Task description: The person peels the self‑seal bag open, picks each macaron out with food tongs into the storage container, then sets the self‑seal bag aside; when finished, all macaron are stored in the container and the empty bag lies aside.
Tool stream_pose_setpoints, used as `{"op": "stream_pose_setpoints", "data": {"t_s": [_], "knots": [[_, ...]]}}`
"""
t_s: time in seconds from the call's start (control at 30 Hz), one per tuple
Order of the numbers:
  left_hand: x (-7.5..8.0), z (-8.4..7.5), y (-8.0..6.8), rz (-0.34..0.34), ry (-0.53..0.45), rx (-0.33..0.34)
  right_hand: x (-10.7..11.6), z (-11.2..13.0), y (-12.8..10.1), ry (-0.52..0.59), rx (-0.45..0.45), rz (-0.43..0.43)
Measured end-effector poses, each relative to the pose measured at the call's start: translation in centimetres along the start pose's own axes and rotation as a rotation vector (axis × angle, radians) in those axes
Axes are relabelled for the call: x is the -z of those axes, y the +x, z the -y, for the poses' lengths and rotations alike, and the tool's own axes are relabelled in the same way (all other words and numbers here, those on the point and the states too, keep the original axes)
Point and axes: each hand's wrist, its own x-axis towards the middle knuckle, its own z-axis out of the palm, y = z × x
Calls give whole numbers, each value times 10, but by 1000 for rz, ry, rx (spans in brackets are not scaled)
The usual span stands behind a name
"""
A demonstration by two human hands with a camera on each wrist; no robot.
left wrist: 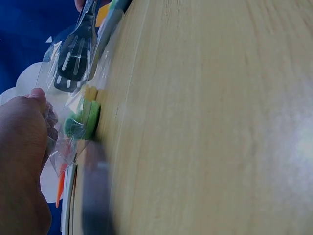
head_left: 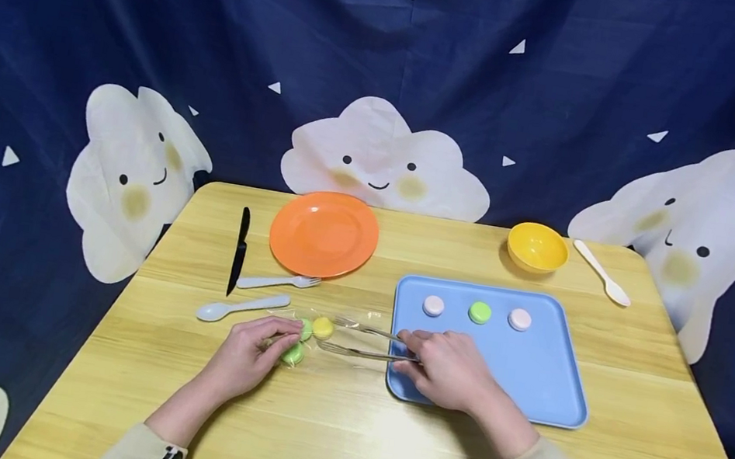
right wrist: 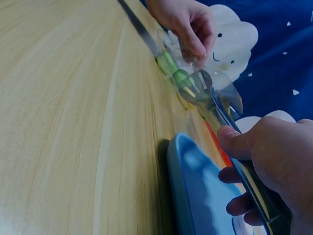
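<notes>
My left hand (head_left: 255, 351) pinches a clear plastic bag (head_left: 325, 329) that lies on the wooden table; inside it are a yellow macaron (head_left: 322, 327) and green macarons (head_left: 294, 352). My right hand (head_left: 443, 366) grips metal tongs (head_left: 362, 341), whose slotted tips reach into the bag's mouth beside the yellow macaron. The left wrist view shows the tongs (left wrist: 76, 58) above the green macarons (left wrist: 83, 120) and my left hand (left wrist: 22, 147) on the bag. The right wrist view shows my right hand (right wrist: 266, 166) on the tongs (right wrist: 203, 90). A blue tray (head_left: 551, 381) holds two pink macarons and one green macaron (head_left: 479, 313).
At the back of the table are an orange plate (head_left: 325, 233), a yellow bowl (head_left: 537, 247) and a white spoon (head_left: 603, 273). A black knife (head_left: 240, 249), a pale fork (head_left: 275, 281) and a pale spoon (head_left: 240, 307) lie to the left of the bag.
</notes>
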Motion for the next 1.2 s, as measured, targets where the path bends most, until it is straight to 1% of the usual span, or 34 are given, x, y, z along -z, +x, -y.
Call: {"op": "stream_pose_setpoints", "data": {"t_s": [0.17,0.37,0.5,0.63,0.73,0.9,1.07,1.2], "knots": [[0,0,1,8,4,8,-3,1,5,-12,-21,8],[-1,1,0,7,12,6,-7,7,10,-32,-45,38],[-2,2,0,5,15,7,-10,11,11,-11,-60,52],[-2,2,1,3,15,7,-11,12,12,15,-78,41],[-3,3,0,-14,31,0,-11,11,11,18,-78,33],[-5,4,0,-34,53,7,-5,9,4,15,-65,12],[-3,3,0,-25,50,5,8,3,-9,43,-69,-12],[-2,3,2,-14,47,2,21,-4,-24,58,-83,-37]]}}
